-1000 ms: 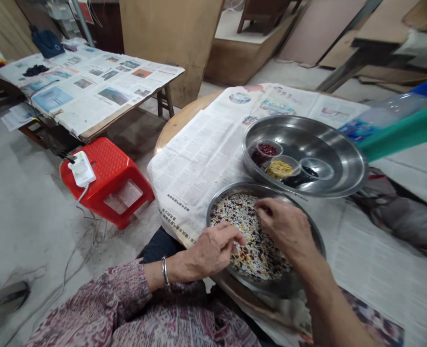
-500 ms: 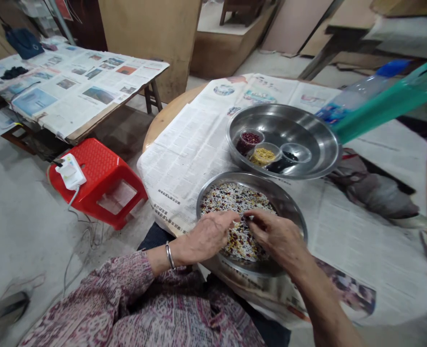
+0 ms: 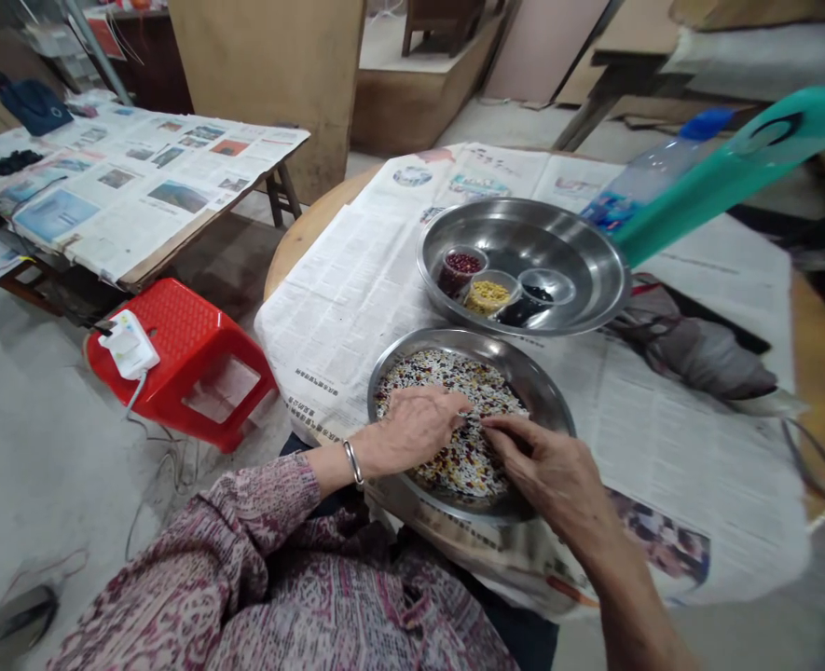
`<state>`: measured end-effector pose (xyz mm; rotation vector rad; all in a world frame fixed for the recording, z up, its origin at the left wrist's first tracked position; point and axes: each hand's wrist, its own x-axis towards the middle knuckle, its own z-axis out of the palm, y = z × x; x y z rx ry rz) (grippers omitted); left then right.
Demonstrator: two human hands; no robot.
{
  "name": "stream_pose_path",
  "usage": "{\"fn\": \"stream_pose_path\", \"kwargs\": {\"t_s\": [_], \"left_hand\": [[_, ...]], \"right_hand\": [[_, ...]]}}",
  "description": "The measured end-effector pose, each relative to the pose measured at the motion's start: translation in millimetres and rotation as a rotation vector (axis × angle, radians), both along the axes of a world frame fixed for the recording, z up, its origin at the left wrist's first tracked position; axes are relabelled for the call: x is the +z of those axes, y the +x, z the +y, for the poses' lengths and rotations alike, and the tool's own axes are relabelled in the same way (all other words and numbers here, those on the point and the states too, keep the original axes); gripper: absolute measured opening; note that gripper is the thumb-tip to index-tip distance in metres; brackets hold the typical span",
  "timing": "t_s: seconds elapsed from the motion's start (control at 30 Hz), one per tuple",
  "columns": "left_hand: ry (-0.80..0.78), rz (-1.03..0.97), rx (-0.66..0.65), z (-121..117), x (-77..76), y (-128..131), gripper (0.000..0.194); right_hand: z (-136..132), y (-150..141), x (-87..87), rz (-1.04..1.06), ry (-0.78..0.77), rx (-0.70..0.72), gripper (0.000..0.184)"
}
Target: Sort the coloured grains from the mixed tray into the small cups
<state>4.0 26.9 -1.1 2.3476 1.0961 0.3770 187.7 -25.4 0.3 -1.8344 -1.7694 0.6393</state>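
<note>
A steel pan [image 3: 556, 396] in front of me holds a mix of white grains [image 3: 440, 365] with red, yellow and black beans. Over its left half, my left hand [image 3: 419, 429] is closed, its fingers curled down at the grains. My right hand [image 3: 548, 461] comes in from the right, thumb and forefinger pinched close to the left fingertips. Whatever either hand holds is too small or hidden to name. Behind, a larger steel basin [image 3: 594, 256] carries a cup of red beans [image 3: 462, 264], a cup of yellow beans [image 3: 488, 296] and a cup of black beans [image 3: 539, 293].
Newspaper [image 3: 342, 280] covers the round table. A plastic bottle [image 3: 653, 172], a green long object [image 3: 734, 177] and a grey bundled bag [image 3: 712, 359] are to the right. On the left, a red stool [image 3: 181, 326] bears a white power strip [image 3: 129, 345].
My view has shifted slightly, so the table and basins sit further left. Both hands stay over the pan; the right thumb and forefinger now show more plainly pinched.
</note>
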Motion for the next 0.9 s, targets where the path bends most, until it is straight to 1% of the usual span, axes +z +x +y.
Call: {"fn": "stream_pose_path", "kwargs": {"t_s": [0.07,0.13,0.2,0.3,0.37,0.43,0.5,0.57,0.63,0.7,0.8,0.9], "left_hand": [[0.030,0.071,-0.046,2.3,-3.3,3.2,0.018],[0.053,0.096,-0.058,3.1,-6.0,3.3,0.017],[0.064,0.079,-0.024,2.3,-7.8,-0.4,0.013],[0.106,0.027,0.038,-1.3,-7.2,-11.2,0.015],[0.138,0.018,0.070,-4.3,-4.7,-17.8,0.018],[0.147,0.037,0.072,-6.9,-2.3,-20.3,0.019],[0.138,0.067,0.017,-7.7,-1.8,-17.2,0.018],[0.128,0.111,-0.052,-6.6,-3.3,-10.5,0.016],[0.118,0.157,-0.093,-4.4,-5.4,-4.3,0.015],[0.124,0.156,-0.096,-2.9,-6.3,-3.0,0.014],[0.136,0.094,-0.054,-4.4,-3.3,-12.2,0.015],[0.116,0.103,0.012,-9.1,4.5,-26.7,0.018]], "right_hand": [[-5.0,0.0,1.9,0.003,0.002,-0.025,0.034],[-9.4,0.7,4.3,0.016,-0.002,-0.052,0.034],[-13.5,2.2,6.1,0.033,0.005,-0.079,0.034],[-18.8,5.2,5.9,0.011,-0.010,-0.085,0.033],[-21.6,5.7,3.7,-0.039,-0.042,-0.036,0.031],[-23.4,3.2,0.4,-0.092,-0.071,0.066,0.029],[-24.0,-2.5,-3.3,-0.143,-0.075,0.175,0.026],[-23.8,-9.1,-6.7,-0.208,-0.046,0.230,0.024],[-23.9,-13.6,-8.4,-0.259,0.000,0.221,0.022],[-24.9,-14.0,-7.0,-0.247,0.014,0.197,0.023],[-28.2,-8.6,0.4,-0.133,-0.021,0.138,0.025],[-30.8,-3.7,8.5,-0.009,-0.065,0.049,0.027]]}}
